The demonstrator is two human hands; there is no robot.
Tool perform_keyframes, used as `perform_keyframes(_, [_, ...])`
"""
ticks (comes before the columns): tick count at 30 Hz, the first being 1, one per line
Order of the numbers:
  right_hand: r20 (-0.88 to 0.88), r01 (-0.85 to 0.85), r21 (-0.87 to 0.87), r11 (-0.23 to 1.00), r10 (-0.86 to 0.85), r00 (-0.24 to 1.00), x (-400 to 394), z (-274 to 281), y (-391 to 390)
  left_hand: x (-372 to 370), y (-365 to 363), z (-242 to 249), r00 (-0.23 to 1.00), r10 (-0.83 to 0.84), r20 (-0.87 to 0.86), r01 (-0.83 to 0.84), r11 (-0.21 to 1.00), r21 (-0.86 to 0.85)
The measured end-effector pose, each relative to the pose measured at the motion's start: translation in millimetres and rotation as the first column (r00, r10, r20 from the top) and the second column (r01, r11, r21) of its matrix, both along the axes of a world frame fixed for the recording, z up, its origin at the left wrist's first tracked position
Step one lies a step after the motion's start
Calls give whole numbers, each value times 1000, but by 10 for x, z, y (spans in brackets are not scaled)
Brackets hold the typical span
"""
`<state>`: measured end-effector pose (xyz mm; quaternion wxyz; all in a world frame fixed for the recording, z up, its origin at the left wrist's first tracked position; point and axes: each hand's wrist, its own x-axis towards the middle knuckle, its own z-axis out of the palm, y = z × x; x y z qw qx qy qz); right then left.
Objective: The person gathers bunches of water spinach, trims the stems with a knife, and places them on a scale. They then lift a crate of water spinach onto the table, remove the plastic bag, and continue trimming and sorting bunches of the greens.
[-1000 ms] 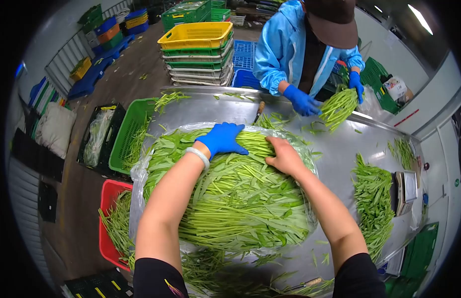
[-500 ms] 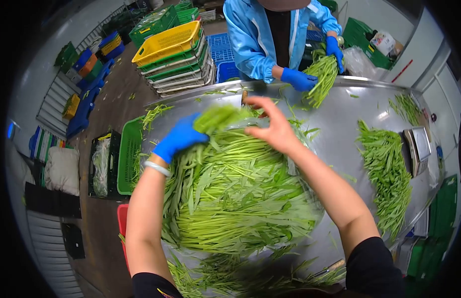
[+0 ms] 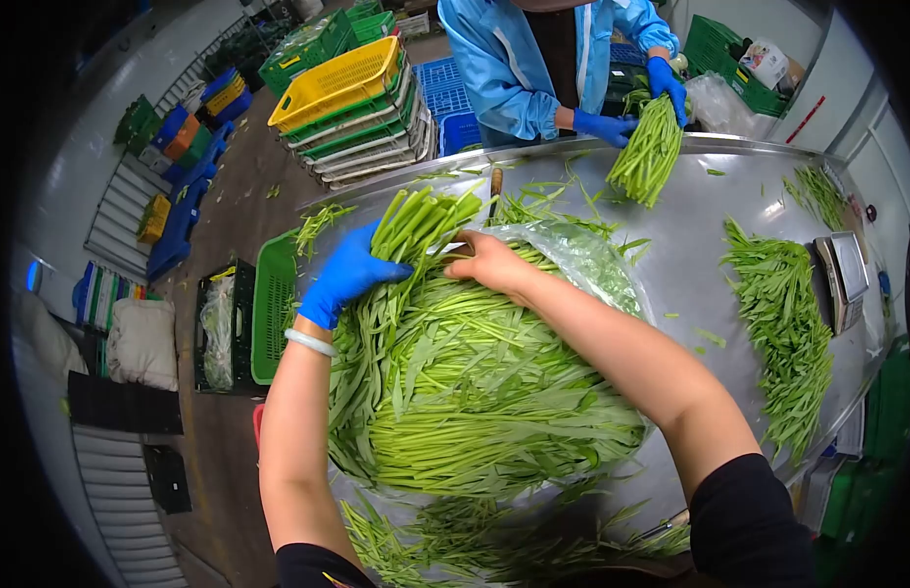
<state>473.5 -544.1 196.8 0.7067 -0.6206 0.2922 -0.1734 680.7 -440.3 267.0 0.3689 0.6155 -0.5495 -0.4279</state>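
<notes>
My left hand (image 3: 352, 274), in a blue glove, is wrapped round a bunch of green stems (image 3: 421, 218) at the upper left of a large heap of leafy greens (image 3: 494, 382). Bare and ungloved, my right hand (image 3: 489, 263) touches the right side of that bunch with bent fingers; what its fingertips grip, if anything, is hidden. The heap lies in an open clear plastic bag (image 3: 592, 260) on the metal table (image 3: 710, 201).
Across the table a person in blue gloves holds another bunch (image 3: 649, 152). A knife handle (image 3: 495, 182) is near the far edge. Greens (image 3: 783, 328) and a scale (image 3: 847, 279) are at right. A green crate (image 3: 275, 323) and stacked crates (image 3: 342, 88) stand left.
The bunch in my left hand now stands more upright. My right hand has moved down and left onto it, its fingers less spread. The co-worker's bunch has shifted right and hangs lower.
</notes>
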Motion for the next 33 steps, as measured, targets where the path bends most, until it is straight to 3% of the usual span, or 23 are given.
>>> perform_keyframes(3, [149, 44, 138, 989, -65, 987, 91, 247, 174, -197, 26, -50, 999, 35, 30, -33, 996, -84])
perform_keyframes(4, [205, 125, 110, 986, -145, 968, 115, 300, 262, -265, 50, -80, 982, -3, 191, 38, 984, -176])
perform_keyframes(7, [232, 269, -220, 938, -218, 948, 144, 139, 378, -375, 146, -128, 960, 76, 271, 1, 962, -274])
perform_keyframes(8, [265, 181, -264, 947, -109, 958, 73, 113, 377, -352, 164, -101, 940, 136, 312, -42, 956, -291])
perform_keyframes(9, [152, 153, -477, 865, -90, 984, 3, 189, 399, -297, 204, -59, 916, 199, 349, -88, 947, -309])
perform_keyframes(11, [-79, 6, -810, 587, -118, 990, -108, 288, 460, -152, 330, 33, 849, 327, 415, -183, 919, -349])
perform_keyframes(12, [-307, -242, -888, 391, -111, 945, -134, 167, 569, -24, 386, 104, 795, 414, 443, -225, 880, -417])
perform_keyframes(14, [-409, -384, -893, 234, -70, 910, -237, -145, 772, 260, 583, 352, 873, 423, 243, -258, 823, -506])
perform_keyframes(15, [-460, -448, -881, 152, -51, 887, -265, -229, 831, 444, 734, 492, 829, 493, 263, -291, 783, -550])
perform_keyframes(18, [-512, -496, -849, 184, -49, 858, -261, -211, 845, 828, 1409, 1215, 685, 700, 202, -472, 637, -609])
perform_keyframes(20, [-515, -499, -848, 177, -52, 856, -250, -242, 841, 749, 1935, 1741, 707, 706, -53, -540, 489, -685])
perform_keyframes(21, [-526, -509, -837, 202, -36, 850, -261, -201, 843, 1037, 2295, 1827, 747, 643, -170, -538, 434, -723])
perform_keyframes(23, [-549, -533, -810, 244, 3, 836, -273, -70, 861, 677, 2654, 2222, 855, 415, -312, -483, 416, -770])
perform_keyframes(24, [-491, -468, -846, 256, -28, 871, -294, 11, 882, 696, 2942, 2221, 754, 474, -454, -638, 364, -679])
perform_keyframes(25, [-434, -405, -874, 270, -59, 899, -340, 122, 931, 453, 3117, 2301, 739, 395, -546, -672, 379, -636])
perform_keyframes(26, [-382, -344, -895, 283, -91, 920, -368, 227, 1009, 320, 3225, 2324, 810, 251, -529, -584, 426, -691])
perform_keyframes(28, [-54, -23, -848, 529, -43, 998, -562, 718, 1259, -47, 3352, 2275, 786, 10, -618, -561, 432, -706])
perform_keyframes(29, [108, 116, -758, 642, -51, 993, -719, 998, 1414, -166, 3427, 2146, 788, -24, -616, -554, 410, -724])
perform_keyframes(31, [197, 117, -738, 664, 46, 979, -1058, 1522, 1851, -627, 3479, 1887, 753, 62, -655, -615, 418, -669])
perform_keyframes(33, [219, 13, -721, 693, 210, 953, -1289, 1799, 2423, -1205, 3428, 1628, 690, 138, -710, -682, 451, -575])
